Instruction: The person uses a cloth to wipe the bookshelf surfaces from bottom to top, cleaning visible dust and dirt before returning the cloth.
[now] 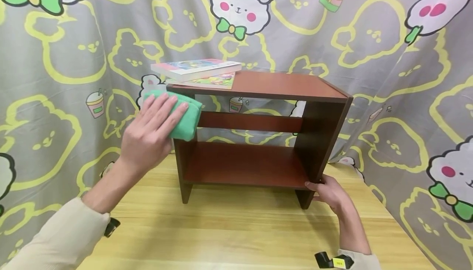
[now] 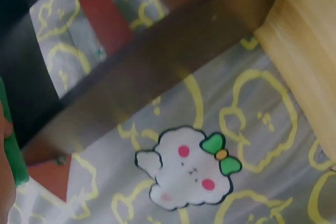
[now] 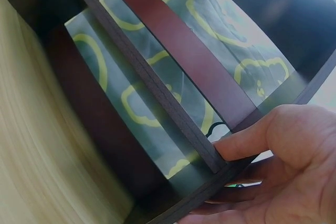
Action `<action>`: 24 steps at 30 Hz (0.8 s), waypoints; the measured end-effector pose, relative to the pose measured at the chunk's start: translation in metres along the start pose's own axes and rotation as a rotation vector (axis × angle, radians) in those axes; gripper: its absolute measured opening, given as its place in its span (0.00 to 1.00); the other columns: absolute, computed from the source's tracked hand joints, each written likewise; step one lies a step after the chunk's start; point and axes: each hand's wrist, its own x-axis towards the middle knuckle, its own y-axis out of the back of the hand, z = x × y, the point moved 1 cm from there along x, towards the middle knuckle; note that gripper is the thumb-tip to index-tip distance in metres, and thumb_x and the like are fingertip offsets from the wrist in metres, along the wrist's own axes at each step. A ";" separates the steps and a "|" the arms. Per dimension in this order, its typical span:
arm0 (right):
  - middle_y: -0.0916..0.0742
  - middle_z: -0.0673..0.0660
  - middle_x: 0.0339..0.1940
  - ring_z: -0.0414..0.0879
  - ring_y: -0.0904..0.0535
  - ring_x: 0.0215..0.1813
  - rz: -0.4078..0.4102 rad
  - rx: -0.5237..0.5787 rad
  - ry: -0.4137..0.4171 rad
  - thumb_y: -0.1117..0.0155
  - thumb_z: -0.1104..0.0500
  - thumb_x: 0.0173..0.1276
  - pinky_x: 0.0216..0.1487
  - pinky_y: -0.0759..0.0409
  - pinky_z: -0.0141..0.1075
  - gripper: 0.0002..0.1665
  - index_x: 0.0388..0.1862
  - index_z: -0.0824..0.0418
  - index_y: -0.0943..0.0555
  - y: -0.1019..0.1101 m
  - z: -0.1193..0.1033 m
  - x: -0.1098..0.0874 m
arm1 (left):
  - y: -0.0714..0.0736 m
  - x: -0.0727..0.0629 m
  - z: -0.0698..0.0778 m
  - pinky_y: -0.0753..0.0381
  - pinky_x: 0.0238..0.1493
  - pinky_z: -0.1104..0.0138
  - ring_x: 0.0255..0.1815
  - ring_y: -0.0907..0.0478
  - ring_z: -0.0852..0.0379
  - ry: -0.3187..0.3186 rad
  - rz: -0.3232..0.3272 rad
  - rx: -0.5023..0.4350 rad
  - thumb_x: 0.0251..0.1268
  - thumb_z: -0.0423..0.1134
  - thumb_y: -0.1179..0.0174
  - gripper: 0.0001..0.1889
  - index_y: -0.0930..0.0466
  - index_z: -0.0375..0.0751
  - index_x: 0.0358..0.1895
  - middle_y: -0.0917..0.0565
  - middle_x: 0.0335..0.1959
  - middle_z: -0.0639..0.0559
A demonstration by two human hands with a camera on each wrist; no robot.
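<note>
A small dark brown and reddish shelf stands on a wooden table. At its upper left front corner, my left hand holds a folded green cloth, fingers laid over it; the thumb is hidden in the head view. Only an edge of the cloth shows in the left wrist view. Low on the shelf's right side, my right hand grips the side panel. In the right wrist view its thumb rests on the front end of the lower board, with the fingers around the panel's outer side.
Two books lie stacked on the left of the shelf's top, a thick one over a thinner one. A grey curtain with cartoon prints hangs behind and on both sides. The light wooden table extends in front.
</note>
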 end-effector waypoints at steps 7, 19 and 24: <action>0.34 0.81 0.73 0.73 0.36 0.74 0.010 0.002 0.000 0.47 0.60 0.78 0.61 0.20 0.54 0.38 0.76 0.79 0.47 0.001 0.003 -0.001 | -0.016 -0.029 0.044 0.25 0.65 0.43 0.60 0.19 0.33 -0.114 -0.170 -0.106 0.47 0.21 0.47 0.32 0.19 0.35 0.61 0.17 0.59 0.33; 0.34 0.79 0.74 0.72 0.36 0.75 0.003 0.017 0.003 0.47 0.59 0.78 0.63 0.22 0.56 0.38 0.77 0.77 0.47 0.000 0.004 0.003 | -0.057 -0.095 0.110 0.20 0.61 0.48 0.60 0.18 0.40 -0.283 -0.372 -0.163 0.65 0.30 0.56 0.25 0.20 0.36 0.63 0.16 0.59 0.37; 0.33 0.79 0.73 0.71 0.35 0.74 0.009 0.017 0.014 0.47 0.60 0.78 0.62 0.21 0.56 0.38 0.77 0.77 0.46 0.001 0.004 0.003 | -0.067 -0.101 0.129 0.21 0.63 0.52 0.61 0.18 0.43 -0.314 -0.377 -0.196 0.54 0.29 0.47 0.28 0.20 0.36 0.63 0.16 0.59 0.39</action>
